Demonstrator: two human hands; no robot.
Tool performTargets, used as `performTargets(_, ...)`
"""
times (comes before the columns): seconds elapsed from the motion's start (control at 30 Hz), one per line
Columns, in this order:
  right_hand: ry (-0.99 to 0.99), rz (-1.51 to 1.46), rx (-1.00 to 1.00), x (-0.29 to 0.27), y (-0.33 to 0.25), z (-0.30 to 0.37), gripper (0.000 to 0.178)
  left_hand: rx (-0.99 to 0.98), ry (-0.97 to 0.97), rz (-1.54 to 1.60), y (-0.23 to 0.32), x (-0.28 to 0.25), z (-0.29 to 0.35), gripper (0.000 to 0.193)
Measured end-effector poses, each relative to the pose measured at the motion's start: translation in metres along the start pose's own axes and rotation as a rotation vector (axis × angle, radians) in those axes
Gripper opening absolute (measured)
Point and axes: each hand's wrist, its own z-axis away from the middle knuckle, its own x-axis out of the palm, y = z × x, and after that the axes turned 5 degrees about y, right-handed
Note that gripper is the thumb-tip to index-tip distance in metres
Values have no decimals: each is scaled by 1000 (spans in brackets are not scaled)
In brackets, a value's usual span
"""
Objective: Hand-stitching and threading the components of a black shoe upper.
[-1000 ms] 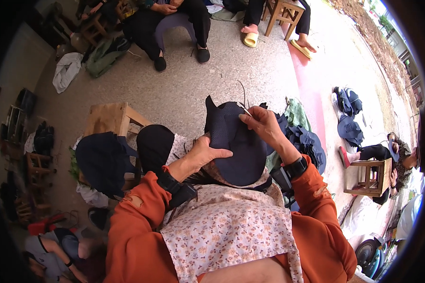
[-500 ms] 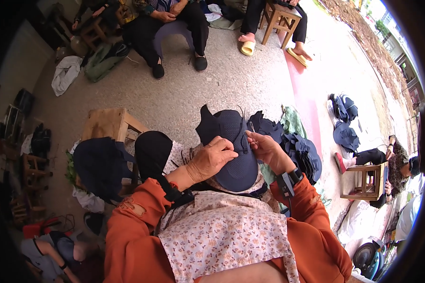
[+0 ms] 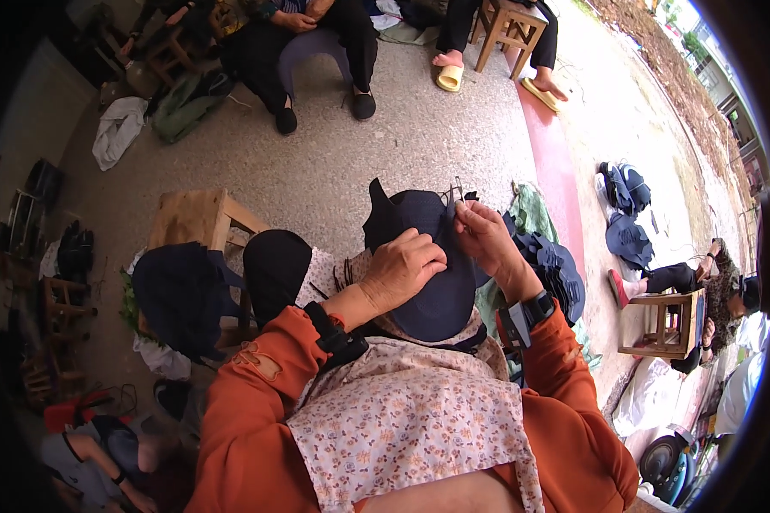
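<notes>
In my lap lies a dark navy, flat shoe upper (image 3: 432, 303) of mesh-like fabric, with a pointed flap at its far left. My left hand (image 3: 405, 272) is closed on its middle, fingers curled and the fingertips partly hidden. Beyond its right edge, my right hand (image 3: 486, 237) pinches a thin, needle-like metal tool (image 3: 459, 190) that points upward. Dark thread or lace shows near the tool, too fine to follow. Under the upper is a floral apron (image 3: 411, 419). A rounded black piece (image 3: 276, 272) lies left of my left hand.
More navy uppers (image 3: 556, 272) are stacked at my right, by a green cloth (image 3: 532, 214). Navy pieces (image 3: 184, 295) rest at my left beside a wooden stool (image 3: 188, 221). Seated people are ahead and at both sides. Further navy bundles (image 3: 629, 239) lie on the ground at right.
My right hand has moved up and away from the upper, carrying the metal tool. My left hand has shifted slightly right and up, and the upper has tilted a little.
</notes>
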Motion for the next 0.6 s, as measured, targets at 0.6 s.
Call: performTargets(0.6,-165,936,-735,10,-6,16,23,-585,213,583,-32,4,27,15)
